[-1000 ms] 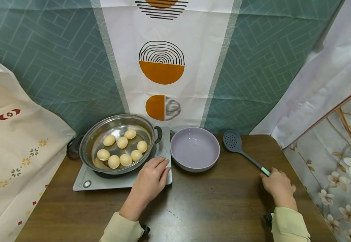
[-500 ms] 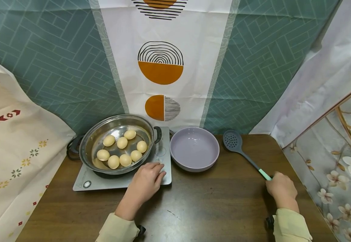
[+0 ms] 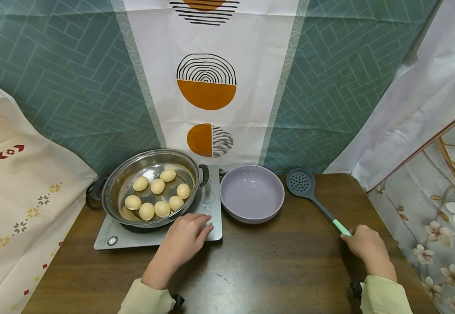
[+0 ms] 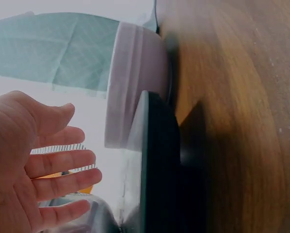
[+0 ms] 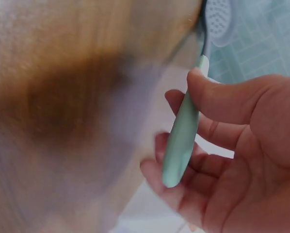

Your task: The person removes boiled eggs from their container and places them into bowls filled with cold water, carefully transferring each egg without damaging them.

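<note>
My right hand (image 3: 368, 249) pinches the mint-green handle of a dark grey slotted skimmer (image 3: 300, 183) between thumb and fingers. In the right wrist view the thumb lies on the handle (image 5: 181, 141), and its lower end sits over the curled fingers. The skimmer's perforated head is at the back of the table, right of the bowl. My left hand (image 3: 183, 239) is over the front right of the flat silver cooktop (image 3: 152, 237). Its fingers are loosely extended and hold nothing in the left wrist view; contact with the cooktop cannot be told.
A steel pan (image 3: 111, 205) with black handles stands on the cooktop. Several pale yellow, egg-shaped pieces (image 3: 158, 186) lie in it. A lilac bowl (image 3: 252, 194) stands right of the cooktop on the wooden table (image 3: 274, 270). Curtains hang behind and at both sides.
My left hand has drawn slightly left and toward me. The right hand has shifted a little right and nearer, and more of the green handle shows. The skimmer's handle has swung slightly.
</note>
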`<state>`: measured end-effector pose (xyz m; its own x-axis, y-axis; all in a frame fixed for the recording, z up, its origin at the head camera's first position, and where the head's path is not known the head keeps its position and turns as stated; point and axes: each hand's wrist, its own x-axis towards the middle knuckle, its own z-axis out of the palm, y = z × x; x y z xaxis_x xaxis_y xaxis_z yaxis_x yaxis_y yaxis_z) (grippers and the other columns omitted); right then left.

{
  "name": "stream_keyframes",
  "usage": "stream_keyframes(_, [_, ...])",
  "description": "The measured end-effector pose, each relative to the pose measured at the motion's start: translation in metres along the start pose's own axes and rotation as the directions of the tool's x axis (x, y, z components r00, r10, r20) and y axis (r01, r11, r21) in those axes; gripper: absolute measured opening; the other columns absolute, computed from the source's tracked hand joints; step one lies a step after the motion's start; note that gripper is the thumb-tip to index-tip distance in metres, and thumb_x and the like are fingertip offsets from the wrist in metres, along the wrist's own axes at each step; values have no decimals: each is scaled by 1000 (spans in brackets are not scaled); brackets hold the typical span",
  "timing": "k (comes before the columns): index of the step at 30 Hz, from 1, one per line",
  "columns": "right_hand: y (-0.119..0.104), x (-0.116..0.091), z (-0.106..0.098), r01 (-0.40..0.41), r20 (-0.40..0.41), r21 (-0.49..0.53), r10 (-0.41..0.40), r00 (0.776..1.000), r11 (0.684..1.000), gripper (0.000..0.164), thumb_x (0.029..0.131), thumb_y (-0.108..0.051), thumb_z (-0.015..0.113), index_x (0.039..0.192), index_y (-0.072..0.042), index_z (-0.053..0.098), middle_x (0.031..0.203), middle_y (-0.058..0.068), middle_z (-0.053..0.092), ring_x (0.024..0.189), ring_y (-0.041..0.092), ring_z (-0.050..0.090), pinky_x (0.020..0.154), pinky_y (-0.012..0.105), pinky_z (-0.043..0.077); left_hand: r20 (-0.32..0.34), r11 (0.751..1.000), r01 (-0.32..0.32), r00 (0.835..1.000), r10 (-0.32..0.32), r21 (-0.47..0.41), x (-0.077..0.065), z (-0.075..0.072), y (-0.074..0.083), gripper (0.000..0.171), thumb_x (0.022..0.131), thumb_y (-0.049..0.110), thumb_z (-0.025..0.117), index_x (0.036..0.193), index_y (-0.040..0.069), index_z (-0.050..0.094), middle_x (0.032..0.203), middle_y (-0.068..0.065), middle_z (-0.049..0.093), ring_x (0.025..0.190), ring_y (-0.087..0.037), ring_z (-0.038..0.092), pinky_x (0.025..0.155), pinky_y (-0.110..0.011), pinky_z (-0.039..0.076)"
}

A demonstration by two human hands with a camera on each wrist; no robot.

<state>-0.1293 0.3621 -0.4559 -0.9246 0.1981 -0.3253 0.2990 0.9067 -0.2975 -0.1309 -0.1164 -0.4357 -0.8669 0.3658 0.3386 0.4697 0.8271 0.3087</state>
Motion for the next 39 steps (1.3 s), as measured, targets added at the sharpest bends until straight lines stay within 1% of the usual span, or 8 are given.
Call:
stream_keyframes(7, [-8, -9, -9, 51, 1, 80, -51, 999, 995, 37, 94, -36, 52, 89, -1, 62, 74, 7, 64, 71, 24, 56, 58, 35, 44, 83, 997, 68, 994, -64, -46, -1, -18, 8, 27, 91, 34, 59, 113, 21, 69, 110, 5, 69, 107, -14, 63, 91, -35, 52])
stream_keyframes(11, [-11, -13, -9, 47, 49, 214, -59, 997, 976, 31, 95, -26, 51, 82, -1, 63, 66, 0, 63, 64, 14, 58, 54, 28, 48, 139, 986, 133, 983, -119, -96, 0, -35, 15, 28, 91, 37, 59, 114, 24, 67, 114, 7, 67, 112, -12, 60, 95, -35, 50])
stream_keyframes(17, [-12, -17, -13, 58, 63, 256, -77, 995, 965, 29, 94, -21, 51, 82, 2, 65, 67, 1, 63, 64, 13, 56, 54, 27, 47, 123, 983, 135, 985, -121, -121, 2, -67, 12, 29, 91, 37, 60, 116, 24, 67, 114, 8, 66, 110, -11, 60, 91, -36, 53])
stream_keyframes(25, [-10, -28, -24, 110, 3, 207, -113, 994, 972, 30, 95, -23, 50, 83, 0, 65, 68, 0, 60, 67, 15, 49, 57, 26, 35, 80, 981, 160, 985, -151, -112, 7, -106, -14, 34, 92, 40, 58, 119, 21, 65, 118, 3, 66, 107, -15, 62, 87, -42, 54])
stream_keyframes(28, [-12, -31, -28, 128, 5, 230, -133, 991, 965, 30, 96, -22, 49, 86, 2, 63, 72, 2, 61, 68, 14, 51, 58, 26, 38, 42, 976, 204, 979, -201, -78, 8, -116, -25, 38, 92, 42, 55, 119, 16, 65, 115, -4, 67, 82, -16, 66, 75, -42, 55])
stream_keyframes(32, [-16, -32, -32, 156, 15, 305, -168, 986, 940, 28, 97, -18, 49, 93, 7, 58, 77, 7, 64, 69, 13, 58, 56, 26, 48, -13, 962, 270, 963, -271, -44, 7, -129, -40, 45, 93, 47, 52, 120, 13, 64, 95, -11, 70, 46, -12, 46, 49, -30, 43])
stream_keyframes(35, [-18, -32, -32, 194, -13, 314, -200, 980, 929, 26, 97, -18, 50, 98, 8, 55, 79, 7, 65, 68, 12, 61, 56, 24, 50, -53, 945, 326, 943, -328, -38, 7, -136, -51, 47, 92, 49, 51, 120, 15, 64, 72, -9, 65, 41, -11, 39, 42, -26, 34])
stream_keyframes(39, [-24, -32, -35, 268, -103, 239, -250, 963, 933, 26, 96, -23, 51, 101, 2, 57, 77, 4, 63, 64, 9, 55, 53, 23, 43, -88, 921, 387, 917, -388, -37, 8, -142, -72, 49, 91, 51, 51, 120, 13, 64, 58, -9, 61, 44, -16, 45, 44, -28, 35])
